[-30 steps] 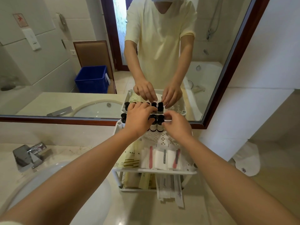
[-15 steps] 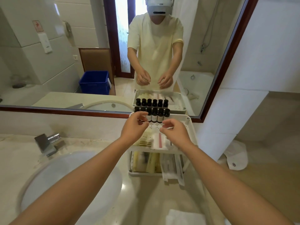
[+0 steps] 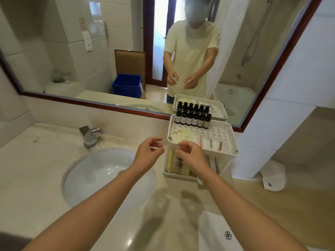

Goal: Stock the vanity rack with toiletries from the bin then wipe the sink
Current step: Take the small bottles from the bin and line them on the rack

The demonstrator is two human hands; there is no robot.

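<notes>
A white two-tier vanity rack (image 3: 233, 140) stands on the counter against the mirror. Its top tray holds a row of several small dark bottles (image 3: 194, 120) at the back and flat sachets and packets (image 3: 203, 142) in front. The lower tray (image 3: 174, 173) holds yellow and white packets. My left hand (image 3: 147, 154) hovers just left of the rack with loosely curled fingers, holding nothing. In front of the rack's near edge, my right hand (image 3: 192, 157) has fingers loosely curled and empty. The white sink basin (image 3: 90, 176) lies to the left.
A chrome faucet (image 3: 89, 136) stands behind the basin. A folded white towel with a dark flower mark (image 3: 219, 232) lies on the counter near me. Another white cloth item (image 3: 273, 175) sits at the right. The mirror reflects a blue bin (image 3: 126, 85).
Both hands have left the bottles and drawn back toward me, away from the rack's top tray. The view has pulled back and shifted, showing more counter and the towel.
</notes>
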